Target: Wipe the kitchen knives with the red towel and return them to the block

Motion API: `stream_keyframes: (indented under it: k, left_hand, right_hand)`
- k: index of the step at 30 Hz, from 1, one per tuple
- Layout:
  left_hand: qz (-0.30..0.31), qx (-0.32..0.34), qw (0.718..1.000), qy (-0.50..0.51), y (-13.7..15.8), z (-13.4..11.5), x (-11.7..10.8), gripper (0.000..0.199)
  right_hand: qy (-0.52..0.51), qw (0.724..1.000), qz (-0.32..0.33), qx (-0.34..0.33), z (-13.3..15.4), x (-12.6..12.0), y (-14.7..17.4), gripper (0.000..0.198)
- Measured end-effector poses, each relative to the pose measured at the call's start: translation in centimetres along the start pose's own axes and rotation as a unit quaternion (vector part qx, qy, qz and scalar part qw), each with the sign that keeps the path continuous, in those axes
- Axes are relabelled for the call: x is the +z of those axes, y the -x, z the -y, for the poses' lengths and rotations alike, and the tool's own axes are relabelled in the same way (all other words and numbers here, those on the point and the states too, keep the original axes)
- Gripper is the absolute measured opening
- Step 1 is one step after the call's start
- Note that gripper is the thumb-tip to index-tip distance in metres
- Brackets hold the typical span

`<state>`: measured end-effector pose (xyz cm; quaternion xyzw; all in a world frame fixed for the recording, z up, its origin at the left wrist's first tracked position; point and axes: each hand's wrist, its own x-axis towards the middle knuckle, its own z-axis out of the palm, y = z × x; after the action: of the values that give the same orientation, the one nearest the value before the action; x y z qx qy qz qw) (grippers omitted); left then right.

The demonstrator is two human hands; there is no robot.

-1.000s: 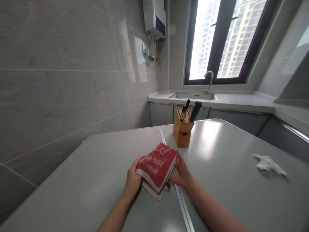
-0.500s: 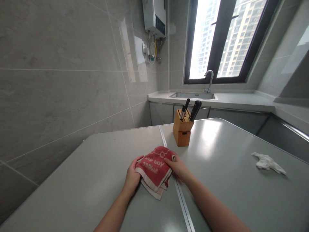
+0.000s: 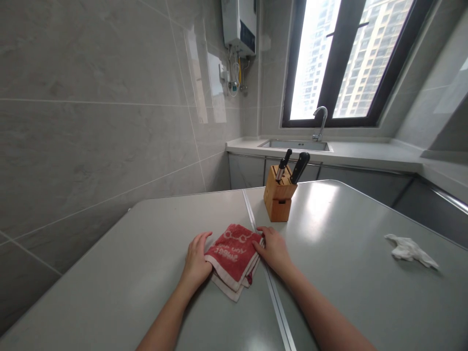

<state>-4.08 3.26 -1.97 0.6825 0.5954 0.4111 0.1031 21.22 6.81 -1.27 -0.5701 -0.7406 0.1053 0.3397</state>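
Down flat now, where a second ago held up off the surface between both hands: folded red terry towel with cream border and pale lettering (image 3: 233, 256), lying on the smooth grey-green tabletop (image 3: 146, 273) just left of the metal seam strip (image 3: 272, 297) running down the middle. Lifted far edge of half a second ago gone too, cloth now pressed level

Left hand (image 3: 196, 261) resting palm-down at the towel's left edge, fingers spread and flat, thumb at the near-left corner; no pinch, nothing clasped, just touching. Right hand (image 3: 274, 248) likewise flat and open at the right edge, fingertips on the far-right corner of the cloth, palm lying over the seam strip. Both forearms bare, reaching in from the bottom of the view

Layers of the fold fanned slightly at the near corner, cream hems showing one under another

Further back, just right of the seam: light wooden knife block (image 3: 280, 197), upright, two black handles (image 3: 300, 166) slanting out of its top. Well apart to the right, crumpled white tissue (image 3: 409, 249) on the same tabletop. Beyond the table, pale countertop with steel sink (image 3: 294, 144) and curved chrome tap (image 3: 321, 122) under a dark-framed window (image 3: 340, 58). White wall-mounted water heater (image 3: 239, 22) high on the grey tiled wall, pipes hanging beneath
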Motion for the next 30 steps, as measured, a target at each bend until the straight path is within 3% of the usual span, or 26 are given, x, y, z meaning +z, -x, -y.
stream_keyframes:
  k: [3, 6, 8, 12, 16, 20, 23, 25, 27, 30]
  left_hand:
    - [0.104, 0.066, 0.989, 0.088, -0.1, -1.6, -0.8, 0.057]
    - [0.175, 0.079, 0.966, 0.174, -0.3, -2.7, -1.5, 0.042]
    - [0.175, 0.044, 0.958, 0.224, -0.4, -2.8, -1.6, 0.029]
    - [0.092, -0.099, 0.947, 0.292, -0.5, -2.5, -1.3, 0.027]
    - [0.123, -0.199, 0.865, 0.444, -0.1, -2.8, -1.2, 0.037]
    - [0.197, -0.219, 0.785, 0.545, 1.0, -4.4, -0.9, 0.042]
    - [0.247, -0.197, 0.744, 0.588, 1.9, -6.0, -0.2, 0.046]
    - [0.27, -0.165, 0.751, 0.579, 2.1, -6.5, 0.4, 0.052]
    - [0.253, -0.127, 0.8, 0.53, 2.1, -6.3, 1.0, 0.054]
    - [0.182, -0.071, 0.885, 0.422, 1.8, -5.0, 1.8, 0.051]
  right_hand:
    - [-0.022, 0.999, 0.032, -0.018, -0.1, 0.3, -0.1, 0.033]
    - [-0.07, 0.995, 0.047, -0.056, 0.1, 0.4, -0.1, 0.034]
    - [-0.11, 0.989, 0.052, -0.079, 0.5, 0.3, 0.0, 0.035]
    - [-0.184, 0.976, 0.049, -0.107, 1.8, -0.3, 0.3, 0.033]
    - [-0.271, 0.955, -0.006, -0.12, 3.4, -1.3, 0.6, 0.021]
    - [-0.325, 0.939, -0.096, -0.061, 3.8, -2.3, 0.5, 0.018]
    - [-0.326, 0.928, -0.181, -0.014, 2.8, -2.8, 0.0, 0.023]
    - [-0.306, 0.928, -0.213, 0.001, 1.4, -2.9, -0.5, 0.029]
    - [-0.272, 0.94, -0.208, 0.004, -0.2, -2.6, -1.0, 0.033]
    - [-0.134, 0.971, -0.198, 0.004, -2.5, -1.7, -1.5, 0.04]
